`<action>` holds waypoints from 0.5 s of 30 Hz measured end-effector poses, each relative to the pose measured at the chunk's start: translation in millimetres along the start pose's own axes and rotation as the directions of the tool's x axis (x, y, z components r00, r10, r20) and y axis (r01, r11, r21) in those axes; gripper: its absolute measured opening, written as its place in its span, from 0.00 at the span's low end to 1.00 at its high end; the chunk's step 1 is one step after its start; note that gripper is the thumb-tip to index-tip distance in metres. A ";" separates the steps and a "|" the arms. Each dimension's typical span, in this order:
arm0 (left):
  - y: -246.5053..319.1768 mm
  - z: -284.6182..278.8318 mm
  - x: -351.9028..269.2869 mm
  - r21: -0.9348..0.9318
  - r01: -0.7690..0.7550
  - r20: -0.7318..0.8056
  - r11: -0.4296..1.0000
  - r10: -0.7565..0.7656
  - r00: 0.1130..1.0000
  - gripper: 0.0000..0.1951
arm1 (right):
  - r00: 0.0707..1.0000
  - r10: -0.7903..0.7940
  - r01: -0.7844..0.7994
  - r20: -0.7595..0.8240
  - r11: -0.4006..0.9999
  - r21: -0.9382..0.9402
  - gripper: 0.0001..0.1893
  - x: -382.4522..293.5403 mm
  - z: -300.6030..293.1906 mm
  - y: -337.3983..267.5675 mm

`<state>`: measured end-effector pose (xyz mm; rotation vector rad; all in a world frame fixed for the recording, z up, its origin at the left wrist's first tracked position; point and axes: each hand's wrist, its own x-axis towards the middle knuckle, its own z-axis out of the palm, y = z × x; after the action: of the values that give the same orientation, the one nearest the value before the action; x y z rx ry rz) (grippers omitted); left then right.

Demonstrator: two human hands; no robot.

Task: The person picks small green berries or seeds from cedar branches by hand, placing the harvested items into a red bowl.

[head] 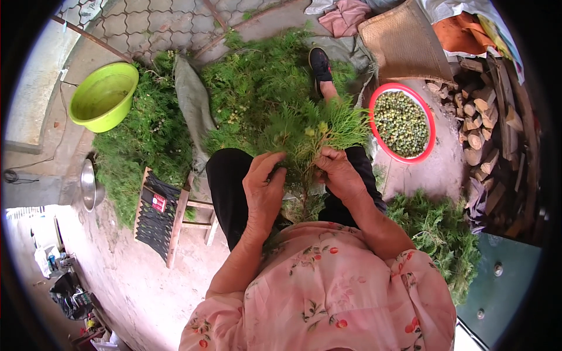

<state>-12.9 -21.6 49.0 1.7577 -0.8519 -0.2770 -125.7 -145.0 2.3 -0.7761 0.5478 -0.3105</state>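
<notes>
Over my lap, between my knees, stands a leafy conifer branch (305,175), probably cypress, with a few small round green cones (322,127) near its top. My right hand (342,173) pinches a twig of it between thumb and fingers. On the branch's other side, my left hand (265,184) has its fingers curled at the foliage. Something dark shows between its thumb and fingers, too unclear to name. To the right, a red-rimmed basin (411,161) holds a heap of small green cones (400,125).
Cut conifer branches (259,79) cover the ground ahead, with more at left and lower right. A lime-green tub (103,98), a metal bowl (88,186) and a wooden stool with black webbing (160,219) stand left. Split firewood (478,127) is stacked right, near a woven mat (404,41).
</notes>
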 end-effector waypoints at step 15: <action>-27.0 -4.6 -12.9 -0.602 0.533 0.245 0.595 -0.498 0.832 0.10 | 0.990 -0.051 0.079 -0.129 0.972 0.222 0.08 -3.7 -14.6 -3.7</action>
<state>-8.5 -6.1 23.4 1.2751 -0.1791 -0.9047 -137.3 -154.2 -2.3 -0.5570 0.5915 -0.4751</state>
